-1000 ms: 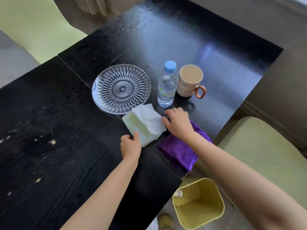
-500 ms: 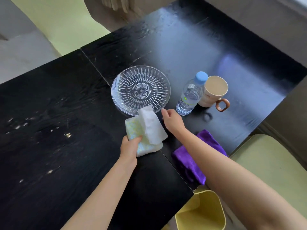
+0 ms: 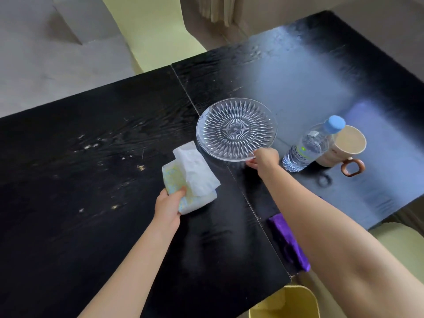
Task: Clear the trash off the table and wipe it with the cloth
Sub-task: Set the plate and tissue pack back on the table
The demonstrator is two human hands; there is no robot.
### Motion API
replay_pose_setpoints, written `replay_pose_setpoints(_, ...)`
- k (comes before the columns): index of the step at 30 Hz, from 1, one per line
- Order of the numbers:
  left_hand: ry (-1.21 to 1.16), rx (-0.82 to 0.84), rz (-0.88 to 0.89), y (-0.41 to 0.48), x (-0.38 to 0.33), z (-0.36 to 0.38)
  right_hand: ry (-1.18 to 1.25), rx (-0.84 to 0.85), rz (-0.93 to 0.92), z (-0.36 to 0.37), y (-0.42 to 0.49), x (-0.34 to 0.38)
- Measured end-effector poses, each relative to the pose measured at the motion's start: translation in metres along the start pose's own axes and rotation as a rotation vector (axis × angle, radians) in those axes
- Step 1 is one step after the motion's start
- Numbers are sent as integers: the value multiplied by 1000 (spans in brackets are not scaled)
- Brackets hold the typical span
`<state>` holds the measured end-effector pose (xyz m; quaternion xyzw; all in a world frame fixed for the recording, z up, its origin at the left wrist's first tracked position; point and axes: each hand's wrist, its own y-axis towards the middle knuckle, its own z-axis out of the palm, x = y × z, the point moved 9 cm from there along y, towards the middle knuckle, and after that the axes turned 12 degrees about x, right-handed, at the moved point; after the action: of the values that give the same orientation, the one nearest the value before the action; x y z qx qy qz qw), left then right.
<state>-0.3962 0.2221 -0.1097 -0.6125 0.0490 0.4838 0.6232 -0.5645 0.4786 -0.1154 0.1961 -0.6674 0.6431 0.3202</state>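
Note:
My left hand (image 3: 169, 203) grips a crumpled white and pale-yellow paper napkin (image 3: 191, 177) just above the black table (image 3: 91, 203), left of the centre seam. My right hand (image 3: 263, 158) pinches the near rim of a clear cut-glass plate (image 3: 236, 129). A purple cloth (image 3: 290, 242) lies at the table's near edge, mostly hidden under my right forearm. Small pale crumbs (image 3: 91, 145) are scattered on the left half of the table. A yellow bin (image 3: 296, 304) stands on the floor below the near edge.
A water bottle with a blue cap (image 3: 314, 143) and a beige mug with a brown handle (image 3: 344, 148) stand right of the plate. Pale green chairs sit at the far side (image 3: 149, 33) and the near right (image 3: 403, 235).
My left hand has picked up the napkin and carried it left. My right hand has left the napkin and taken hold of the plate's near rim. The camera has swung left.

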Motion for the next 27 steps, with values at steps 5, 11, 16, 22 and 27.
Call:
replay_pose_setpoints(5, -67, -68, 57, -22, 0, -34, -82, 132, -37, 16, -35, -6)
replay_pose_setpoints(11, -89, -171, 159, -78, 2, -94, -170, 187, -89, 42, -87, -37)
replay_pose_setpoints(16, -81, -247, 209, -135, 19, -163, -217, 296, -118, 72, -131, -80)
replay_pose_setpoints(22, -147, -361, 219, -203, 50, -249, -303, 391, -69, 111, -177, -139)
replay_pose_setpoints(27, -203, -440, 225, -247, 68, -316, -340, 475, -30, 157, -218, -183)
